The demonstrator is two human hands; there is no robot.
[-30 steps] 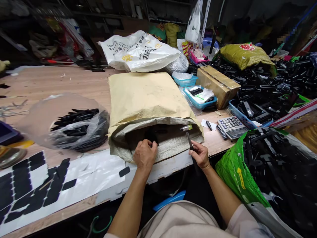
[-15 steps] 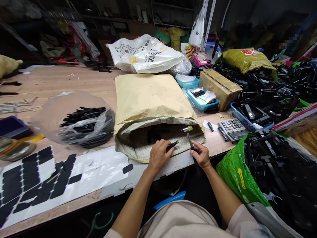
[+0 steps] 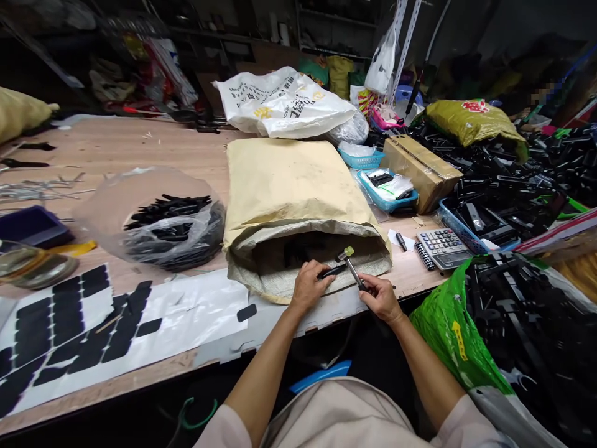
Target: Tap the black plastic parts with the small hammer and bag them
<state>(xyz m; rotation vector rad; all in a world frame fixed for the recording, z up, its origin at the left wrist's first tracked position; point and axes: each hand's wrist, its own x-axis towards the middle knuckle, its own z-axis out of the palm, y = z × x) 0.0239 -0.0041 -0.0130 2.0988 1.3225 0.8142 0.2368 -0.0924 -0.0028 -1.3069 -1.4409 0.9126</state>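
My left hand (image 3: 308,287) pinches a small black part (image 3: 334,271) at the mouth of a large yellowish paper sack (image 3: 289,180). It is too small to tell its exact kind. My right hand (image 3: 381,300) grips the handle of a small hammer (image 3: 354,271) with a metal shaft and a yellow-green tip on its head. The hammer's head is close above the black part; whether they touch I cannot tell. Both hands are over the sack's lower lip, near the table's front edge. More dark things show dimly inside the sack.
A clear plastic bag (image 3: 205,239) of black parts stands left of the sack, behind a white sheet (image 3: 200,305) with black pads. On the right are a calculator (image 3: 443,247), blue baskets (image 3: 389,198), a cardboard box (image 3: 422,171) and a green bag (image 3: 443,317) full of black parts.
The hammer has tilted left, bringing its head down over the black part. That part now lies flatter in my left hand. The whole view has shifted slightly.
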